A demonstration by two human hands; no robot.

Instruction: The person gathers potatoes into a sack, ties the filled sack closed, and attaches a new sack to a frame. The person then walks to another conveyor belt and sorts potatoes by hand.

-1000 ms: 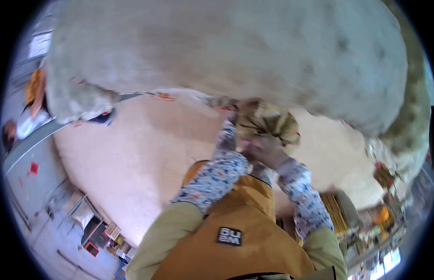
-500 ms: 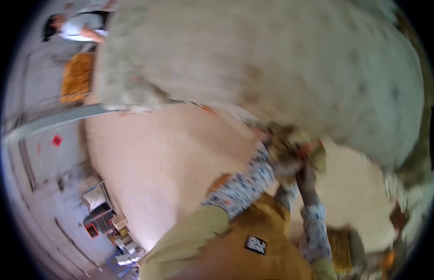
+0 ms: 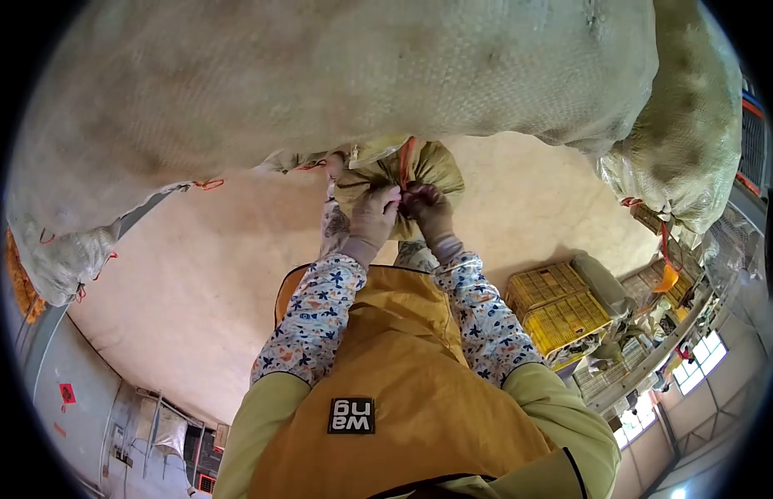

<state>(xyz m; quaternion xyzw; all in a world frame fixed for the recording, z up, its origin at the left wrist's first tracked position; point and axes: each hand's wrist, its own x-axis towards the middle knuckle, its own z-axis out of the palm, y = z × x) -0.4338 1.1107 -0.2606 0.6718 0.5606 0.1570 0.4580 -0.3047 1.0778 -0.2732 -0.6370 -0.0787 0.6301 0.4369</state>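
Olive sack (image 3: 443, 170), top gathered, at our twelve o'clock. Our left hand (image 3: 373, 218), at its seven o'clock: forearm angled inward, fingers closed on red cord (image 3: 405, 162). Our right hand (image 3: 433, 214), at its five: mirrored, fingers pinching likewise.

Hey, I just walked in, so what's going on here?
A person in a brown apron has both hands at the gathered neck of an olive-brown sack. The left hand and right hand come together, fingers closed at a red tie; whether it is knotted is hidden. A large, pale woven sack bulges just ahead, and yellow crates sit off to the right.
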